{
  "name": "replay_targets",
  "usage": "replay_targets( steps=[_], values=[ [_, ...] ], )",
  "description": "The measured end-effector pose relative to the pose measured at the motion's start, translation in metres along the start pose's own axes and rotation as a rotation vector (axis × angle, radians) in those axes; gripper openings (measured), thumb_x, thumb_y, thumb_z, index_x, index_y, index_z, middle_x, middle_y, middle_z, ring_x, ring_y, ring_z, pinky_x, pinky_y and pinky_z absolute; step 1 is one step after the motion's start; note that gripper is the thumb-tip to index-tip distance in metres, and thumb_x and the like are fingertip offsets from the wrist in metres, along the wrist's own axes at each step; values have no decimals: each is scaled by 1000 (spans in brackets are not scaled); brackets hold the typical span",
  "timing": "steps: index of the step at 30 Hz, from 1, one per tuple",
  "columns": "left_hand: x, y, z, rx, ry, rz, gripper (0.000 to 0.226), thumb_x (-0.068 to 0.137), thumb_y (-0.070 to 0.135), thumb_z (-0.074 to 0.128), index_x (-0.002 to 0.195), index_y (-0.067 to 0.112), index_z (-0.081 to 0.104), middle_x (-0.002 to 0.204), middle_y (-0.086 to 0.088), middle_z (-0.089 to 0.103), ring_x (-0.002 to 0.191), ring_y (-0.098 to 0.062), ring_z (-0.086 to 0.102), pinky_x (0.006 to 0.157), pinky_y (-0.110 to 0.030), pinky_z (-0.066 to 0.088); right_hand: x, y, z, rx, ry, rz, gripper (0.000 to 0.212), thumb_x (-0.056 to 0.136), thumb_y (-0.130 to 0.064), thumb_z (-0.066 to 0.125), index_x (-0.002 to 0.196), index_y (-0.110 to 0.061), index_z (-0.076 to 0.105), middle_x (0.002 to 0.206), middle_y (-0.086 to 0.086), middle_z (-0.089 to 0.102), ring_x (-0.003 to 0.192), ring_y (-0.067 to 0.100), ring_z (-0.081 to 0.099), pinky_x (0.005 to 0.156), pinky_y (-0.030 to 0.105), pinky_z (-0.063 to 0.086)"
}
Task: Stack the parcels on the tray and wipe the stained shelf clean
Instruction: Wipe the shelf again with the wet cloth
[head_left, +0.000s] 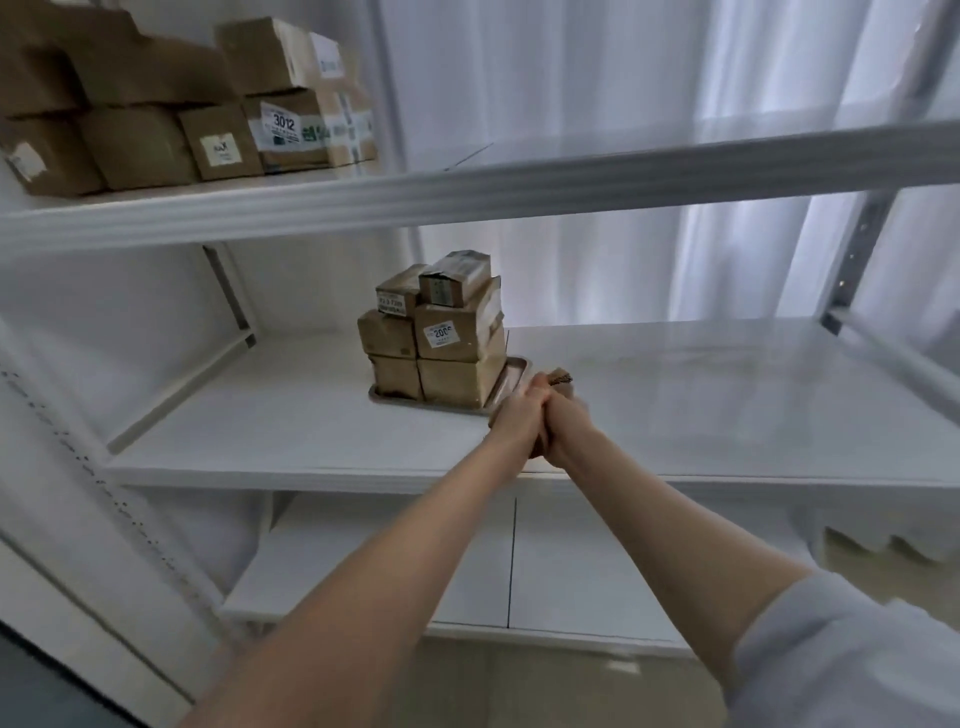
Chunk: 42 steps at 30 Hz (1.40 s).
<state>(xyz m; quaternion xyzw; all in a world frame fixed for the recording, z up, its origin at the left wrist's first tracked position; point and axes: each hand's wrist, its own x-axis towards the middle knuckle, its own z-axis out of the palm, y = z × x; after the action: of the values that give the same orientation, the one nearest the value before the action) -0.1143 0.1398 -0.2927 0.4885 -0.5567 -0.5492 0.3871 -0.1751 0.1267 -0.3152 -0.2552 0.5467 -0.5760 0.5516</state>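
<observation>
On the middle shelf (291, 421) a metal tray (514, 378) carries several brown parcels (441, 338) stacked three layers high, some with white labels. Just right of the tray's near corner, my left hand (519, 415) and my right hand (566, 418) are pressed together around a small brown item (560, 378). Only its top edge and a sliver between my wrists show, so I cannot tell whether it is a parcel or a cloth. No stain is visible on the shelf surface.
The upper shelf (467, 187) holds several more cardboard boxes (182, 104) at the left. A lower white shelf (389, 561) lies below. White uprights frame both sides, and a curtain (623, 104) hangs behind.
</observation>
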Motion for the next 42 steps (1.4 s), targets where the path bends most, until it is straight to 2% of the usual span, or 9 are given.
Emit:
replay_targets(
  steps=[3,6,12,19,24,27,33,37,42],
  values=[
    [13,1,6,433,-22,193,43,102,38,31,129,11,52,121,-13,62,114,-24,56,97,-34,44,-3,-13,-27,-202,101,-151,30,97,-34,49,78,-13,57,74,9,61,78,28,63,75,41,54],
    [26,8,6,588,-44,309,38,102,31,35,126,10,56,120,-9,62,112,-22,56,93,-31,43,1,-23,-43,-211,66,-123,31,96,-42,49,88,-15,62,90,9,67,92,29,66,85,44,56],
    [53,-3,-9,241,0,-64,30,98,21,47,126,10,51,112,-9,55,98,-22,56,80,-33,51,24,-38,-80,79,170,-58,18,91,-24,63,100,-9,59,98,10,64,92,27,62,89,43,54],
    [80,-5,-1,181,-224,-323,59,86,63,48,123,19,57,113,-8,63,109,-26,57,99,-47,45,45,-49,-69,141,-5,9,23,94,-21,50,78,-9,61,66,9,62,67,21,60,69,32,47],
    [111,-2,-8,-16,-317,-355,56,88,69,36,117,23,52,118,-10,60,111,-27,53,105,-51,29,69,-55,-61,244,-115,39,35,96,-37,45,106,-7,61,100,18,68,95,32,65,86,42,51],
    [128,-7,-5,-211,-166,-240,25,90,45,57,93,20,62,105,-1,66,103,-21,57,91,-38,46,81,-57,-60,5,-84,-16,46,86,-49,63,104,-6,63,101,13,70,97,25,67,94,40,51],
    [142,-8,-1,-201,34,-22,5,90,17,60,95,19,57,96,-3,60,78,-17,55,53,-25,43,98,-54,-78,-136,340,-152,14,86,-10,64,99,-11,59,84,2,61,91,23,58,87,37,52],
    [146,-22,-11,36,-31,4,16,92,19,57,106,15,60,98,-5,59,80,-16,55,60,-26,45,111,-41,-86,-380,361,-184,11,83,-16,63,92,-10,65,78,1,59,84,23,58,74,34,48],
    [154,-65,-38,935,-15,-32,22,94,24,51,112,20,63,116,-2,60,104,-21,59,85,-33,50,124,-4,-87,-1033,287,104,31,73,-45,66,87,-18,61,104,8,55,96,27,52,82,36,42]
  ],
)
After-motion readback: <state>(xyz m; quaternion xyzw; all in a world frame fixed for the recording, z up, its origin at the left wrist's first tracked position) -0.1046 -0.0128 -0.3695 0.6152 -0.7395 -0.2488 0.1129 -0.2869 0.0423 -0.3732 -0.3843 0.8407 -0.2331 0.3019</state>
